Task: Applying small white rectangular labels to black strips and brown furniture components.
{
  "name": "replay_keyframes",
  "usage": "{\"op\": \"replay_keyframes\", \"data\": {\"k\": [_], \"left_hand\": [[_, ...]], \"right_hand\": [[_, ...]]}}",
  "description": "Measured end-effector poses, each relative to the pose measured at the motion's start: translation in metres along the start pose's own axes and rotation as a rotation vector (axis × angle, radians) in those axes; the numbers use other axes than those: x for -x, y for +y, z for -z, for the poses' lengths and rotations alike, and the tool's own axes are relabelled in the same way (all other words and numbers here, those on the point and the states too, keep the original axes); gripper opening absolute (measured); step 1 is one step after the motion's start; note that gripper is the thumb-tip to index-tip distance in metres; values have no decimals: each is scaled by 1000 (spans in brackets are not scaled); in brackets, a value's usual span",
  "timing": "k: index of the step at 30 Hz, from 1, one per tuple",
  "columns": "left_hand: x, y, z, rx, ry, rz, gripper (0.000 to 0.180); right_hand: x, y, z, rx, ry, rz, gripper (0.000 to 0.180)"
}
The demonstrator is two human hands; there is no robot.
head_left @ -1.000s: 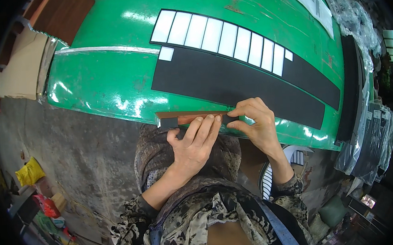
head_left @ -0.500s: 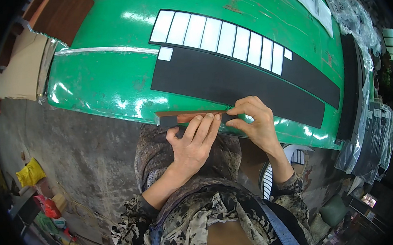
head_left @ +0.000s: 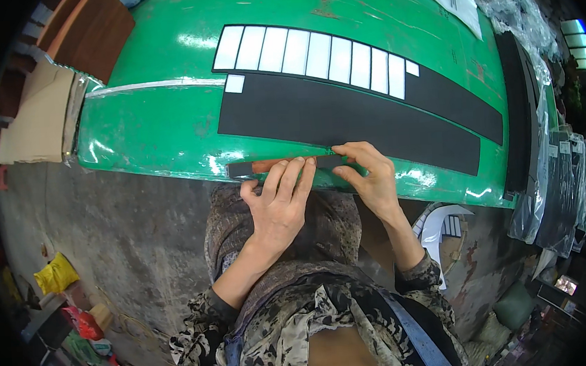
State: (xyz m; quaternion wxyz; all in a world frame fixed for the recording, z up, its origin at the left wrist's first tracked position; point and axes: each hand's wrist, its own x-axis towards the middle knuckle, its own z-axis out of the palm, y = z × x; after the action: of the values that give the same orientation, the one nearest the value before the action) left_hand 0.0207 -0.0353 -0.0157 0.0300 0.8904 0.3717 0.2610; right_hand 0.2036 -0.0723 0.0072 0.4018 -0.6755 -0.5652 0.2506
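At the front edge of the green table lies a narrow brown-and-black strip (head_left: 262, 166), its reddish-brown middle flanked by dark ends. My left hand (head_left: 278, 208) holds it, fingertips pressed along the brown part, the thumb lower and to the left. Thumb and forefinger of my right hand (head_left: 372, 177) close on the strip's dark right end. Just beyond my hands a large, slightly curved black sheet (head_left: 343, 122) lies flat. Behind it is a second black sheet (head_left: 464, 103) carrying a row of white rectangles (head_left: 295, 52). A small white square (head_left: 234, 84) sits at the nearer sheet's left corner.
Brown panels (head_left: 89, 37) and cardboard (head_left: 37, 119) stand at the table's left. Along the right side are long black pieces (head_left: 520, 112) and plastic-wrapped dark sheets (head_left: 558, 185). A curved white piece (head_left: 435, 241) is below the table edge. A yellow bag (head_left: 56, 273) lies on the floor.
The strip has tilted, so less of its brown upper face shows. Both hands keep their hold on it. The whole view has shifted slightly.
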Motion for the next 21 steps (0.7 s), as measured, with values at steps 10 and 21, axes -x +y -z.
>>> {"op": "replay_keyframes", "data": {"k": [10,21], "left_hand": [[-2,1,-1,-67,30,-47,45],[-2,0,-3,-85,34,-73,45]], "right_hand": [[1,7,-6,-73,38,4,31],[15,10,-16,-204,73,-68,39]]}}
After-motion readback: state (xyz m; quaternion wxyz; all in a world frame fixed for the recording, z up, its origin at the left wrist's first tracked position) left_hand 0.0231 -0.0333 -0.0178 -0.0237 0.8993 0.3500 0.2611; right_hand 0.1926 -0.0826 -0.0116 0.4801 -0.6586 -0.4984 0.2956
